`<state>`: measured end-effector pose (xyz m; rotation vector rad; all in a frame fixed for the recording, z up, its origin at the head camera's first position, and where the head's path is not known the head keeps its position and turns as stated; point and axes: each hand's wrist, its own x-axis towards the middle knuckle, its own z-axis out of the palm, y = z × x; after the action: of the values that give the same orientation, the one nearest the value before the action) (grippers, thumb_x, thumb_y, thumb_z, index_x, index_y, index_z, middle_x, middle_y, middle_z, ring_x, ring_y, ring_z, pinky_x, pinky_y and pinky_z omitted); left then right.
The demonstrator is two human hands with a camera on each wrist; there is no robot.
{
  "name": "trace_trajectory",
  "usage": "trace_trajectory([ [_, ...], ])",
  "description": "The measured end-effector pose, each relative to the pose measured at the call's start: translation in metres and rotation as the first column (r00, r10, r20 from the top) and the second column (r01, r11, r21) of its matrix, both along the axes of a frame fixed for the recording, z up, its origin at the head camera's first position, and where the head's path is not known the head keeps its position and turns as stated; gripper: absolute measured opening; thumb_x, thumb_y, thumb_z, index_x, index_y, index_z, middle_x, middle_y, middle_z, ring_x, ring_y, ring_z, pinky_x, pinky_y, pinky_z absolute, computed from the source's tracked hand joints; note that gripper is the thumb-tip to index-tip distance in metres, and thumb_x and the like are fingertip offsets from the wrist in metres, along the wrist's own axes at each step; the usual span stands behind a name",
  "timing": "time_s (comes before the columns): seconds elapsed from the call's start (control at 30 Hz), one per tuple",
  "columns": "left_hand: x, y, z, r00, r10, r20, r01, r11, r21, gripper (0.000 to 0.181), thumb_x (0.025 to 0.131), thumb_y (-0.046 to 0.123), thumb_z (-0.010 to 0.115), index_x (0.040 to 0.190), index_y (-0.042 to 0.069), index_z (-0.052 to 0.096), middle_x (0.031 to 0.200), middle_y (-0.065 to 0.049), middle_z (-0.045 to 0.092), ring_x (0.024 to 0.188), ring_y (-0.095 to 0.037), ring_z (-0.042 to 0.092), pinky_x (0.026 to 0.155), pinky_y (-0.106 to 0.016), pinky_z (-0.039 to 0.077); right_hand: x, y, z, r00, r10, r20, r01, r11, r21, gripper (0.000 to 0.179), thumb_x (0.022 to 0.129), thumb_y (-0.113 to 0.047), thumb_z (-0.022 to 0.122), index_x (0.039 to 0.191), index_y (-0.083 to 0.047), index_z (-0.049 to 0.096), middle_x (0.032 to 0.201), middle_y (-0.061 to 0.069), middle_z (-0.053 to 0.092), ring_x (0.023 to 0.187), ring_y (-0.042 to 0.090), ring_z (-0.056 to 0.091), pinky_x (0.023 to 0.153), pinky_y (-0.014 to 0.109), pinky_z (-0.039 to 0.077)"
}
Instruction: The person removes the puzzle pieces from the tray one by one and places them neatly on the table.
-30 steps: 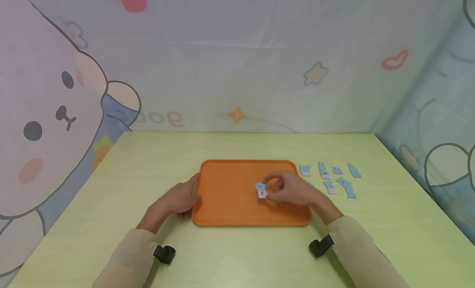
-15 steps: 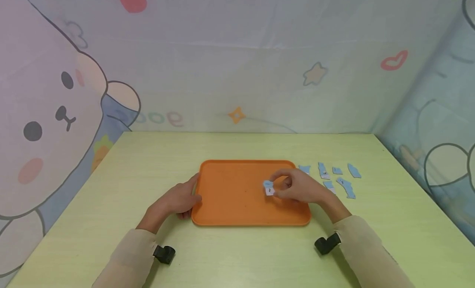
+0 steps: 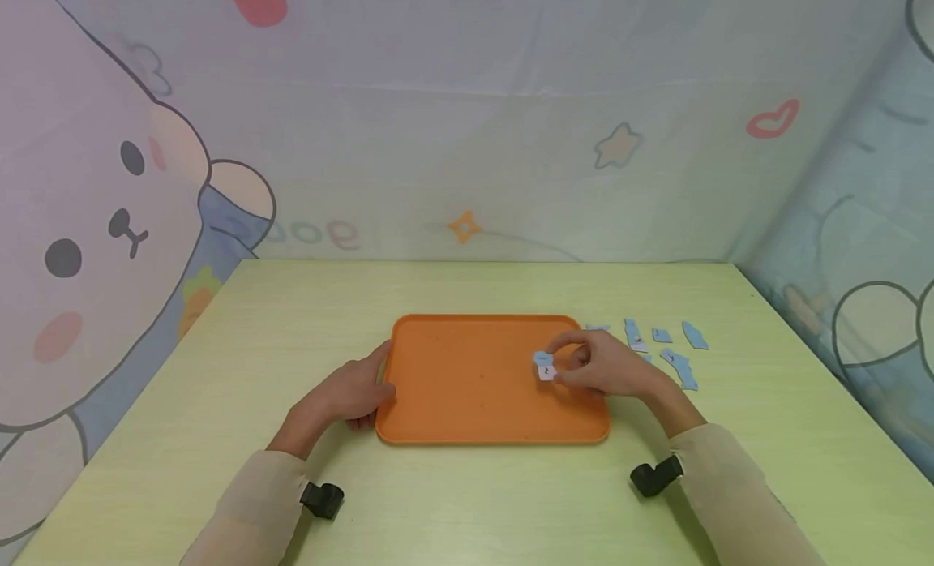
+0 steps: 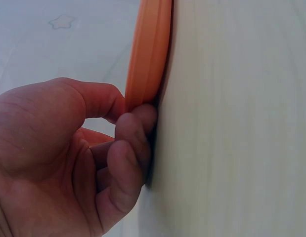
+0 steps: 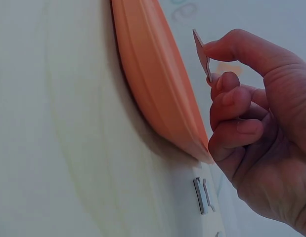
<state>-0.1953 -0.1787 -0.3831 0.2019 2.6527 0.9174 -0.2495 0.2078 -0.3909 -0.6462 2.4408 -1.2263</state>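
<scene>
An orange tray [image 3: 445, 379] lies on the table with its inside facing up. My left hand [image 3: 357, 388] holds the tray's left edge, thumb over the rim. In the left wrist view, the curled fingers of that hand [image 4: 68, 153] are at the underside of the tray [image 4: 150, 54]. Over the tray's right half, my right hand [image 3: 606, 366] pinches a small blue and white puzzle piece [image 3: 545, 366] with a dark mark. Seen edge-on in the right wrist view, the thin puzzle piece [image 5: 200, 53] is between thumb and fingertips, raised above the tray.
Right of the tray several blue puzzle pieces [image 3: 680, 369] are spread on the pale table [image 3: 467, 501], some partly hidden behind my right hand. A printed cloth backdrop [image 3: 467, 144] stands along the table's far side.
My right hand has moved right across the tray with the puzzle piece, covering more of the pieces behind it. The left hand stays at the tray's edge.
</scene>
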Motion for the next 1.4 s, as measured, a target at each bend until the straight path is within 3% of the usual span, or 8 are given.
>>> trace_trajectory([
  [0.3, 0.0, -0.001, 0.0, 1.0, -0.007, -0.01, 0.007, 1.0, 0.005, 0.076, 0.084, 0.012, 0.044, 0.154, 0.017, 0.014, 0.054, -0.005, 0.054, 0.041, -0.018, 0.046, 0.044, -0.031, 0.043, -0.006, 0.016, -0.006, 0.997, -0.037, 0.073, 0.04, 0.999, -0.035, 0.034, 0.082, -0.021, 0.073, 0.114, -0.018, 0.062, 0.055, 0.003, 0.038, 0.041, 0.019, 0.038, 0.039, 0.026, 0.032],
  [0.77, -0.001, -0.003, -0.001, 1.0, 0.004, 0.003, -0.004, 1.0, 0.002, 0.076, 0.084, 0.013, 0.044, 0.154, 0.02, 0.015, 0.055, -0.005, 0.054, 0.042, -0.017, 0.046, 0.044, -0.03, 0.041, -0.007, 0.034, -0.006, 0.992, -0.044, 0.114, 0.053, 0.996, -0.072, 0.037, 0.084, -0.018, 0.071, 0.118, -0.012, 0.059, 0.059, 0.007, 0.048, 0.045, 0.02, 0.047, 0.043, 0.031, 0.042],
  [1.13, 0.0, -0.002, -0.001, 1.0, 0.004, 0.006, -0.004, 1.0, 0.012, 0.075, 0.085, 0.013, 0.044, 0.154, 0.019, 0.014, 0.056, -0.006, 0.055, 0.043, -0.018, 0.046, 0.044, -0.031, 0.042, -0.007, 0.047, -0.007, 0.994, -0.067, 0.086, 0.071, 0.996, -0.048, 0.039, 0.084, -0.011, 0.068, 0.122, -0.012, 0.058, 0.063, 0.012, 0.055, 0.048, 0.022, 0.05, 0.048, 0.036, 0.048],
  [1.4, 0.0, -0.002, 0.001, 1.0, -0.004, 0.015, 0.004, 1.0, 0.016, 0.075, 0.086, 0.013, 0.044, 0.154, 0.018, 0.013, 0.056, -0.006, 0.055, 0.043, -0.018, 0.047, 0.045, -0.031, 0.043, -0.006, 0.059, -0.006, 0.992, -0.084, 0.089, 0.088, 0.995, -0.038, 0.043, 0.084, -0.019, 0.071, 0.123, -0.01, 0.057, 0.065, 0.015, 0.057, 0.05, 0.024, 0.053, 0.05, 0.039, 0.051],
])
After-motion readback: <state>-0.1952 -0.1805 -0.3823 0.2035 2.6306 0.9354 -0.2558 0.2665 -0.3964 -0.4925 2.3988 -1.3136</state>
